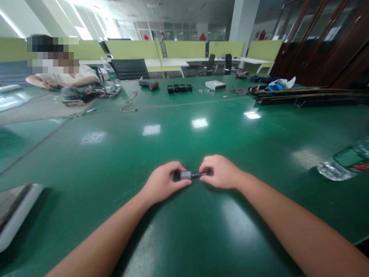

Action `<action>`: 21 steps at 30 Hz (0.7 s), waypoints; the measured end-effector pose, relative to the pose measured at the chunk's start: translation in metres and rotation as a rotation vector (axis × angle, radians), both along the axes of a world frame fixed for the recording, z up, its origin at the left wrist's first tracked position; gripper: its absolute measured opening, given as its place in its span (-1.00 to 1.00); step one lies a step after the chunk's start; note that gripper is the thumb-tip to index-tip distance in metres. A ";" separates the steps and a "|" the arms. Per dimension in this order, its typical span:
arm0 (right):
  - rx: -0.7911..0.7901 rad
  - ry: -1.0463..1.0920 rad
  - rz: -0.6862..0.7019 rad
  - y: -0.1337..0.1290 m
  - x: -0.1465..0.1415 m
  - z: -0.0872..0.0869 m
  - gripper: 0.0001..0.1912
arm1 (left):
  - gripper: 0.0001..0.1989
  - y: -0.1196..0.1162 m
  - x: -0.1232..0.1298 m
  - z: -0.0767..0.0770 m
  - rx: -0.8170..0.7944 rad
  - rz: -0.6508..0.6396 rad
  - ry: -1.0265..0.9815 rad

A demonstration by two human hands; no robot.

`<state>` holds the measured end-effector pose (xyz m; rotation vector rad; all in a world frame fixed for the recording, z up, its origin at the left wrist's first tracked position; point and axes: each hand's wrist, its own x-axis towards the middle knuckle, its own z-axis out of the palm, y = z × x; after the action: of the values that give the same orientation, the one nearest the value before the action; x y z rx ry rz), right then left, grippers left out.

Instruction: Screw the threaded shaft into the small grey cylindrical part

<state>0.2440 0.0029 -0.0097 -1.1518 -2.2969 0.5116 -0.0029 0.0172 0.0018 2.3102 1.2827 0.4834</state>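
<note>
A small grey metal cylinder (186, 175) with a thin dark shaft (196, 175) lies sideways just above or on the green tabletop, between my hands. My left hand (165, 181) is closed around the cylinder's left end, thumb below and index finger above. From the other side, my right hand (219, 172) pinches the shaft's far end between thumb and fingertips. The tip of the shaft is partly hidden by those fingers. Whether the cylinder and shaft are one piece or two, I cannot tell.
A clear plastic bottle (346, 163) lies at the right. At the left edge sits a white-edged device (21, 211). Farther back are a power drill (148, 84), black blocks (179, 88), a white box (215, 85) and long black rails (311, 96). Another person (63, 73) sits across at the left.
</note>
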 end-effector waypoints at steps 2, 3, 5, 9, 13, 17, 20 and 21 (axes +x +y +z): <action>-0.001 0.001 -0.002 -0.001 0.001 0.001 -0.92 | -0.66 0.000 0.000 0.000 0.002 -0.003 -0.002; -0.001 0.001 -0.004 -0.001 0.001 0.001 -0.92 | -0.66 0.000 0.000 0.000 0.003 -0.004 -0.001; -0.005 0.000 -0.006 -0.001 0.001 0.002 -0.92 | -0.66 0.000 0.000 0.000 0.005 -0.004 0.001; -0.012 -0.007 -0.010 -0.001 0.003 0.002 -0.92 | -0.67 0.000 0.001 0.001 0.007 0.005 0.003; -0.021 -0.012 -0.017 -0.001 0.005 0.003 -0.92 | -0.67 -0.001 0.001 0.001 0.005 0.010 0.000; -0.030 -0.012 -0.025 0.000 0.007 0.005 -0.92 | -0.67 -0.001 0.001 0.001 -0.003 0.015 0.002; -0.038 -0.015 -0.029 0.000 0.008 0.005 -0.92 | -0.67 -0.001 0.000 0.001 0.001 0.011 0.003; -0.038 -0.017 -0.032 0.000 0.008 0.005 -0.93 | -0.68 -0.001 0.000 0.001 0.005 0.008 0.001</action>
<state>0.2519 0.0027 -0.0043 -1.2131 -2.2890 0.5373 -0.0028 0.0164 0.0025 2.3107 1.2927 0.4885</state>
